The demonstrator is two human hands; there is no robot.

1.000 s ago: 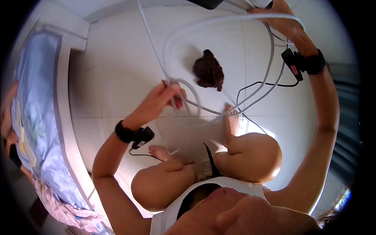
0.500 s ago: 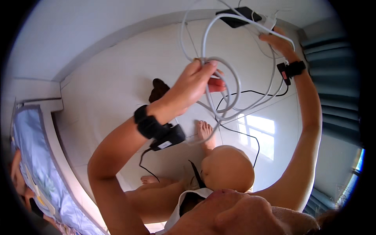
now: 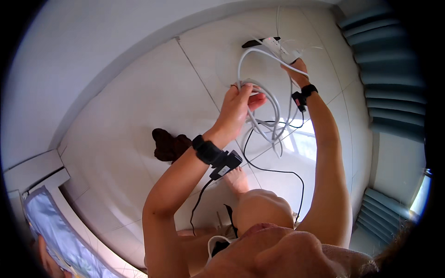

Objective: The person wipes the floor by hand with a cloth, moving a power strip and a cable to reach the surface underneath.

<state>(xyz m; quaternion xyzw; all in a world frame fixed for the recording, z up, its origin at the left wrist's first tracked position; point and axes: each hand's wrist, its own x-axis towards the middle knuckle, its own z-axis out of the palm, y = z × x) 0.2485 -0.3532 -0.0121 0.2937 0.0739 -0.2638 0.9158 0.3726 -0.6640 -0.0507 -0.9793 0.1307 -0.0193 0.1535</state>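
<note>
Cable loops [image 3: 276, 111] drawn tighter, pinched in left hand [image 3: 237, 104]; right hand [image 3: 298, 71] at power strip [image 3: 272, 44], grip unclear.

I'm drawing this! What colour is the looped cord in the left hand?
The looped cord is pale grey, nearly white; it shows best in the head view.

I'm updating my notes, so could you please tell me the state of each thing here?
White cable: loosely looped
Left hand: closed on the cable
White power strip: sockets showing, power unclear
Right hand: closed on the strip's end
Dark brown cloth-like item: crumpled on the floor
Blue-green curtain: hanging in folds
Wrist straps: fastened
</note>
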